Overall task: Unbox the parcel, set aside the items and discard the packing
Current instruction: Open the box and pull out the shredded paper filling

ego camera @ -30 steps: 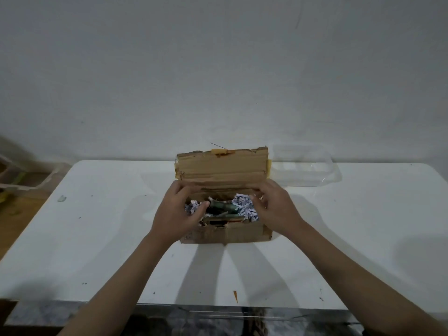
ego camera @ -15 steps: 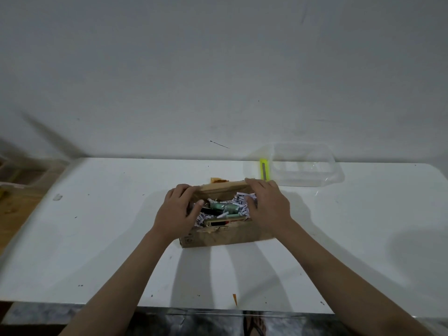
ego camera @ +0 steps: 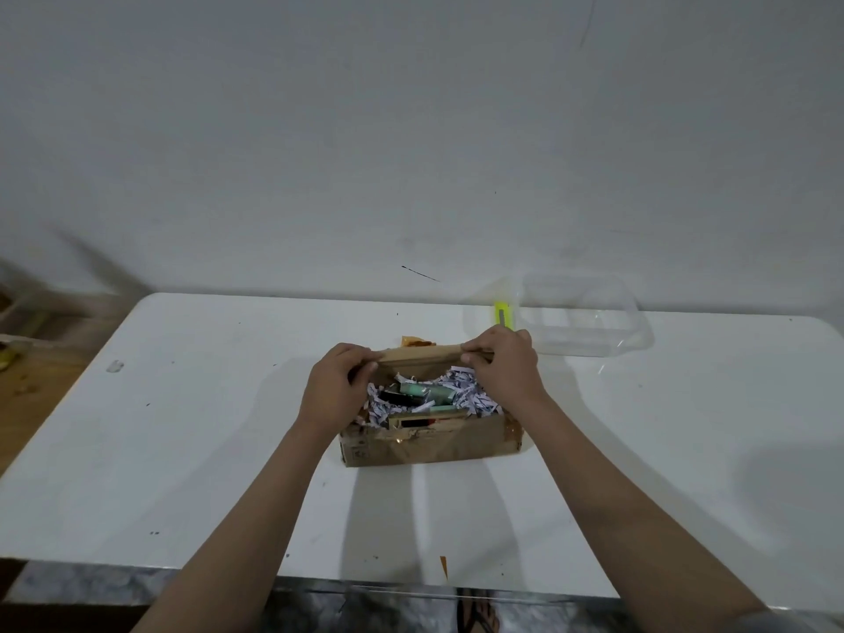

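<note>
- Head view, the only one. Landmark: the cardboard box (ego camera: 429, 443), sitting on the white table (ego camera: 182, 450), roughly centre, nearer the front edge than the wall.
- Box is open on top. Its rear flap (ego camera: 420, 356) is folded back along the far rim.
- Left hand (ego camera: 335, 390) at the box's far-left corner: fingers curled over the flap's end, gripping it, thumb tucked toward the inside.
- Right hand (ego camera: 504, 370) at the far-right corner: fingers bent round the flap's other end, pinching it the same way. Neither hand holds anything else.
- Inside the box: shredded paper (ego camera: 466, 395) heaped mostly right and front, with green tubes (ego camera: 420, 391) and a dark item (ego camera: 395, 396) lying on it at centre. A flat dark-and-gold piece (ego camera: 427, 421) lies against the near wall; cannot tell what it is.
- Behind the box, right: a yellow cutter (ego camera: 503, 315), partly hidden by the right hand, and beyond it a clear plastic container (ego camera: 589, 324).
- Scrap of orange tape (ego camera: 413, 342) just behind the flap.
- Risk, judged: the flap looks worn; a hard pull could tear it or tip the light box, spilling shreds and tubes.
- Risk: shreds could cling to items lifted out and scatter over the table.
- Risk: the right hand is close to the cutter; a backward sweep could knock it.
</note>
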Available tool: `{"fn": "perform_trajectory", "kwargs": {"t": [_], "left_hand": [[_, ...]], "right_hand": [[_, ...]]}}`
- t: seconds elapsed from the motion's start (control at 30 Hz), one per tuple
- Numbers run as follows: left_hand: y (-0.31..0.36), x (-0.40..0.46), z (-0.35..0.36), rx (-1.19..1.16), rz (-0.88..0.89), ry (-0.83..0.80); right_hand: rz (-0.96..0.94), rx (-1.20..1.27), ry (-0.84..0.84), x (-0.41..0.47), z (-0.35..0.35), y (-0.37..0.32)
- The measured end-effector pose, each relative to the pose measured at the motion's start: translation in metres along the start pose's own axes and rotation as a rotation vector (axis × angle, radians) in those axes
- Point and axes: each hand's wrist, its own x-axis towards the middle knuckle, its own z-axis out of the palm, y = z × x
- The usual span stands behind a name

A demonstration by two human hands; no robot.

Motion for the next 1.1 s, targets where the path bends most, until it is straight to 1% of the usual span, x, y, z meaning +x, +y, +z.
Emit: {"fn": "perform_trajectory", "kwargs": {"t": [0.13,0.23,0.33,0.6,0.77,0.87,0.93,1.03,1.1], "left_hand": [[0.002,0.007,-0.003,-0.015,0.015,-0.015],[0.0,0.005,0.001,-0.107,-0.034,-0.021],[-0.002,0.004,0.006,-0.156,-0.07,-0.006],[0.0,0.005,0.008,-0.109,-0.163,-0.045],[0.001,0.007,0.009,-0.076,-0.173,-0.082],[0.003,0.006,0.006,-0.094,-0.179,-0.084],[0.005,0.006,0.002,-0.105,-0.156,-0.094],[0.013,0.006,-0.007,-0.034,-0.079,-0.121],[0.021,0.005,-0.013,-0.001,-0.031,-0.094]], "right_hand": [[-0.032,0.109,-0.003,-0.003,-0.002,0.008],[-0.054,0.22,-0.005,-0.004,-0.002,0.009],[-0.037,0.259,-0.013,-0.005,-0.002,0.008],[-0.001,0.207,-0.053,-0.004,0.002,0.009],[-0.002,0.18,-0.085,-0.005,0.001,0.007],[0.009,0.195,-0.081,-0.007,-0.001,0.005],[0.002,0.21,-0.07,-0.009,-0.005,0.002],[-0.026,0.176,-0.077,-0.013,-0.013,-0.002],[-0.058,0.141,-0.067,-0.018,-0.019,-0.006]]}}
